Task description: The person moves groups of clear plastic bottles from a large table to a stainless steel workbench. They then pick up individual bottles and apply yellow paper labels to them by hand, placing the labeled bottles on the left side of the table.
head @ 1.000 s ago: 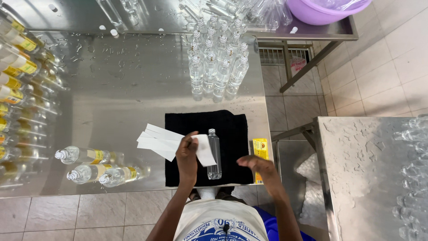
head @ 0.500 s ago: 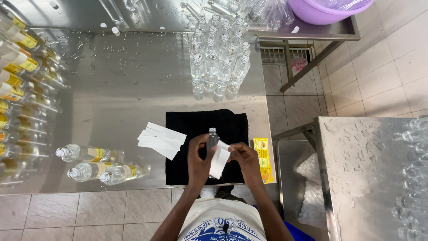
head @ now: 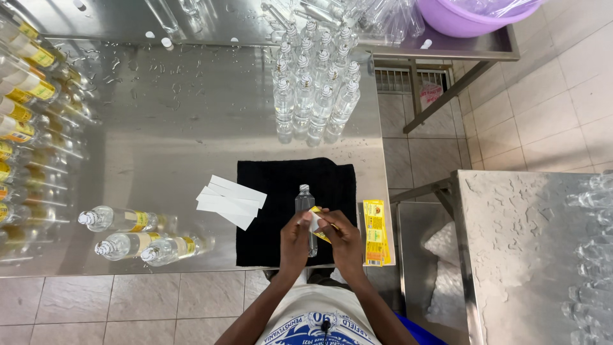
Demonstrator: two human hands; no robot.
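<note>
On black cloth (head: 274,191), bottle (head: 304,203) lies lengthwise, cap pointing away; both hands grip it.

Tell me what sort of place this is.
Probably a small bottling or labelling workroom: a steel table holds rows of clear capped bottles, labelled bottles line its edge, and yellow labels lie ready.

Yellow label (head: 321,230) now against bottle (head: 304,203) (backing gone)
</note>
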